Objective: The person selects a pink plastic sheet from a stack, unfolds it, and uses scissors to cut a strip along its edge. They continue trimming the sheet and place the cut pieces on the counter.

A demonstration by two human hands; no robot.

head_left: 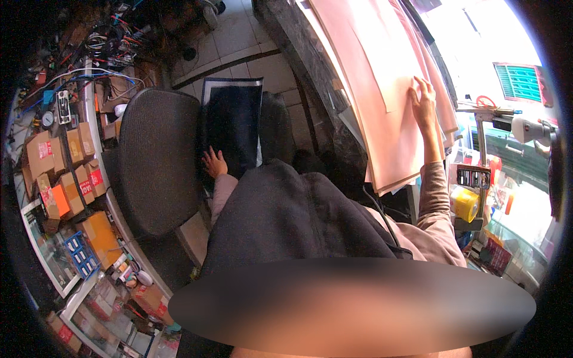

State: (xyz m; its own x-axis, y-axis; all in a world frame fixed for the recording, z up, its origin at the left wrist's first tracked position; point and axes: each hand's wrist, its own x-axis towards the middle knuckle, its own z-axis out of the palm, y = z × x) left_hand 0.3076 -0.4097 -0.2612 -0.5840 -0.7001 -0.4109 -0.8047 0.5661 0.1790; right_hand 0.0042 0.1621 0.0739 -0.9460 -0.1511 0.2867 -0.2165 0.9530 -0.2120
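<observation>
My left hand (215,162) is spread with its fingers apart at the near left edge of a flat black panel (231,122) with a silvery border along its far side. The panel lies beside a dark chair back. My right hand (424,98) rests on a stack of large peach-coloured sheets (382,137), its fingers slightly bent and apart over the right part of the stack. A smaller pale sheet (358,53) lies on top of them. Bright light washes out the far part of the stack.
A dark mesh chair back (158,161) stands close on the left. Beyond it are cardboard boxes (74,155), a blue rack (82,255) and tangled cables (110,39). A yellow tub (464,203) and a metal stand (482,137) are at the right. Tiled floor (233,36) shows at the far side.
</observation>
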